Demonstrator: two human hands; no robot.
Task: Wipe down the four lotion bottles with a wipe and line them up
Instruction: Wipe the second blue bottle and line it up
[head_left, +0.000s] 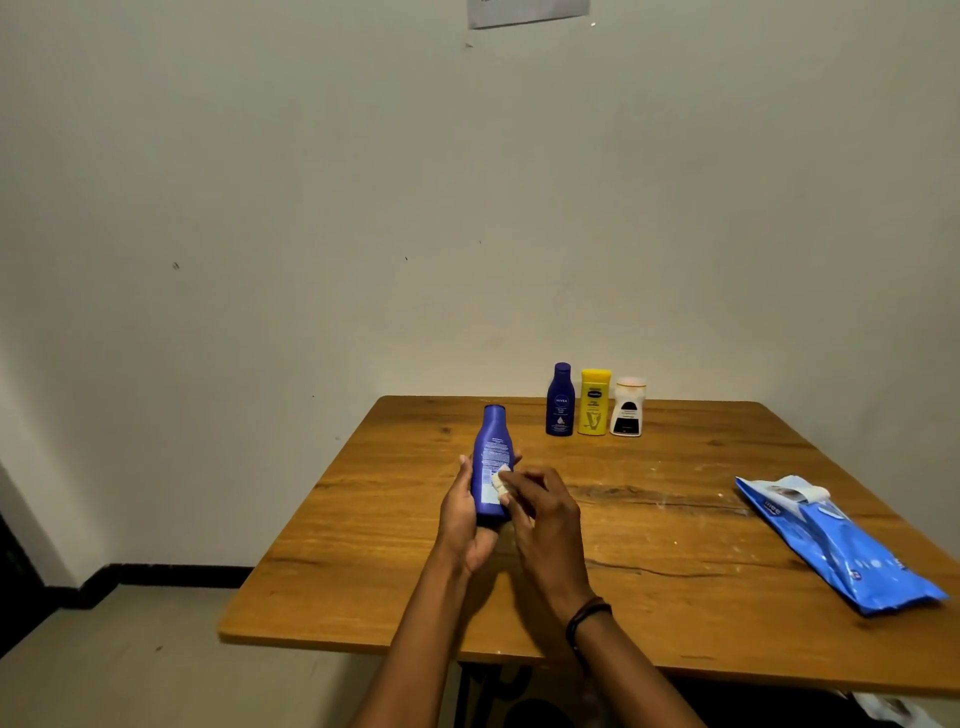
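My left hand grips a tall blue lotion bottle by its lower part and holds it upright above the wooden table, its back label facing me. My right hand pinches a small white wipe against the bottle's right side. Three more bottles stand side by side near the table's far edge: a dark blue bottle, a yellow bottle and a white bottle.
A blue pack of wipes lies flat at the table's right side, with its flap lifted. The table stands against a pale wall. Left of the table is bare floor.
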